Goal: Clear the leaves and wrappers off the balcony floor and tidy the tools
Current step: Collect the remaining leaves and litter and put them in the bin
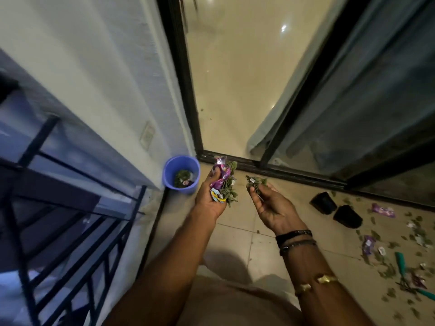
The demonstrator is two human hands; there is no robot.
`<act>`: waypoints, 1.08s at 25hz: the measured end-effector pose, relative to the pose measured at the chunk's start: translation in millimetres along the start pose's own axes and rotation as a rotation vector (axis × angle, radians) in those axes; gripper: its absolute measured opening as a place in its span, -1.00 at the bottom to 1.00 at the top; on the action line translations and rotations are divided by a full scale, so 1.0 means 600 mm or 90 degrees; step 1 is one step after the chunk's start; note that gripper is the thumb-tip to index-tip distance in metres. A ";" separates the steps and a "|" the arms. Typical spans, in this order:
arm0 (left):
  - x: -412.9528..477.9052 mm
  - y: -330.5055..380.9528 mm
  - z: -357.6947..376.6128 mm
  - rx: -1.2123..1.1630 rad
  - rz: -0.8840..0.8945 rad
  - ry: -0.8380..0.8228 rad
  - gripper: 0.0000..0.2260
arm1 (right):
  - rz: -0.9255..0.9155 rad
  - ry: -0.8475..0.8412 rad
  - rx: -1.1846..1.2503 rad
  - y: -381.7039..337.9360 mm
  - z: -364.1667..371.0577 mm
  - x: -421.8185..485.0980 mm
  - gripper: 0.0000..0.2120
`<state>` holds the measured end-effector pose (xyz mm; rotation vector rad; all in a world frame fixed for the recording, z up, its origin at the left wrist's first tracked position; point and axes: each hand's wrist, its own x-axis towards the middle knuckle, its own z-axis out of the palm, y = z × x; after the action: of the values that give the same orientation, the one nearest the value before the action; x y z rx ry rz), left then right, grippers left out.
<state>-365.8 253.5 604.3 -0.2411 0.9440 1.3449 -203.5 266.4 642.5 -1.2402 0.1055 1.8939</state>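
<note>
My left hand [210, 196] grips a bundle of leaves and wrappers [223, 182], with a purple wrapper sticking out at the top. My right hand [270, 205] is palm up beside it and pinches a small bunch of leaves [255, 182] at the fingertips. A blue bucket [170, 168] stands in the corner just left of my left hand, with some leaves and a wrapper inside. Loose leaves [390, 271] and wrappers [383, 210] lie scattered on the floor at the right. A green-handled tool [400, 261] lies among them.
Two black pots [323, 202] lie tipped on the tiles near the sliding door track [294, 174]. A black railing [77, 231] closes the balcony on the left. The open doorway leads to a shiny indoor floor [235, 78]. A curtain [266, 137] hangs at the door.
</note>
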 end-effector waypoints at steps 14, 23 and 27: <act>0.524 0.226 -0.339 -0.083 0.065 0.276 -0.58 | 0.283 0.066 -0.291 0.300 0.192 0.685 -0.87; 0.749 0.229 -0.471 -0.076 0.075 0.430 -0.71 | 0.295 0.042 -0.515 0.417 0.157 0.979 -0.90; 0.623 0.255 -0.389 -0.034 0.048 0.445 -0.61 | 0.214 0.081 -0.375 0.348 0.187 0.844 -0.92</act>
<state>-630.0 410.8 253.3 -0.7554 1.5063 1.3763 -501.8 491.5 226.6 -1.8298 -0.2068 2.2197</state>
